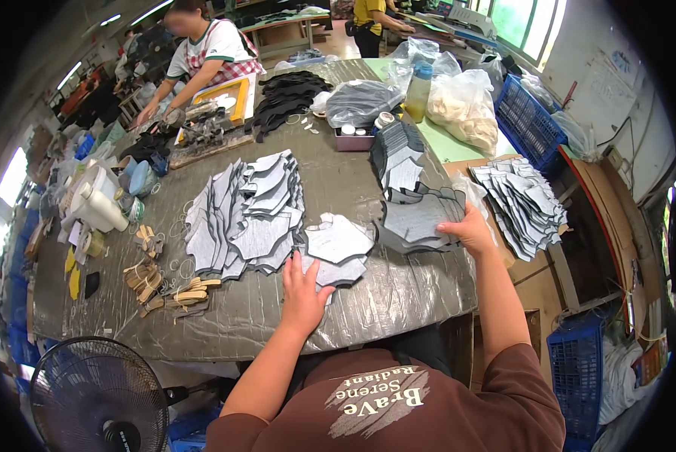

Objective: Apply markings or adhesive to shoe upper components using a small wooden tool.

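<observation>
My right hand (473, 232) grips the right edge of a fanned stack of grey shoe-upper-like cut pieces (419, 218), thumb on top. My left hand (303, 295) rests with fingers spread at the left edge of a smaller pile of light grey cut pieces (341, 239). Left of that pile, overlapping rows of the same dark-edged pieces (266, 200) lie on the table. Another row of grey pieces (398, 154) runs away beyond the held stack. Farther right is one more fanned batch (520, 202).
The table (398, 290) has a shiny grey cover. Bundled tan strips (146, 280), a white bottle (103, 207) and a black fan (100, 395) are at left. Black pieces (289, 94), a purple box (354, 142) and a blue-capped bottle (418, 92) stand farther back. A co-worker (213, 49) works at far left.
</observation>
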Demonstrator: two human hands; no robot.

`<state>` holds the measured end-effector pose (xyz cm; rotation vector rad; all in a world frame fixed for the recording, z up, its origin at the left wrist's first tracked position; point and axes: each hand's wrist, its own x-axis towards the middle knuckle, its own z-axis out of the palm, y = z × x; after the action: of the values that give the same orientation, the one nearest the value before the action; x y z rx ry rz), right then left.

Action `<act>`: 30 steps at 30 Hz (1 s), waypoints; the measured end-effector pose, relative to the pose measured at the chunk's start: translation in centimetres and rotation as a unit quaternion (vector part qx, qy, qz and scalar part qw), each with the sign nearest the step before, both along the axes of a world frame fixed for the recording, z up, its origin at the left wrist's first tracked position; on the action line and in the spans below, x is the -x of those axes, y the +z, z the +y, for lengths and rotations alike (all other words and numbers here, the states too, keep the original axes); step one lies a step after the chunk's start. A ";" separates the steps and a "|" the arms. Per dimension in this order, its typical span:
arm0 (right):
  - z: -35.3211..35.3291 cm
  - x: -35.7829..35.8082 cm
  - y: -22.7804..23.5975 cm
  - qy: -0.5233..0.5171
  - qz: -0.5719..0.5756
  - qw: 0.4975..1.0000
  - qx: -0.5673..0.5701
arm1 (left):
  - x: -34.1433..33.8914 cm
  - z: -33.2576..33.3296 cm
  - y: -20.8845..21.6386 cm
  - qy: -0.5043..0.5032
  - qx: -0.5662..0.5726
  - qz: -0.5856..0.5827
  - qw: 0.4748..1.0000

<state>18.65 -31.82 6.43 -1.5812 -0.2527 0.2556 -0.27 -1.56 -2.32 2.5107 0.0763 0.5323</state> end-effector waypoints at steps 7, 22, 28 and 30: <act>3.0 2.2 2.4 0.270 -0.108 0.917 0.273 | -2.1 -0.1 0.1 0.063 -0.037 0.040 0.997; 9.5 8.0 0.5 0.205 -0.537 0.729 0.373 | 6.5 1.6 2.8 -0.017 0.086 -0.139 0.986; 9.2 8.0 -1.8 0.296 -0.558 0.689 0.356 | 9.2 12.0 2.9 0.227 -0.099 -0.183 0.952; 9.5 8.3 -1.3 0.296 -0.574 0.678 0.352 | 10.1 15.2 4.8 0.268 -0.148 -0.097 0.947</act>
<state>10.35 -22.29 5.11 -2.2020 -1.8730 -0.2459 -10.39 13.59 2.49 2.7034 0.6632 1.0745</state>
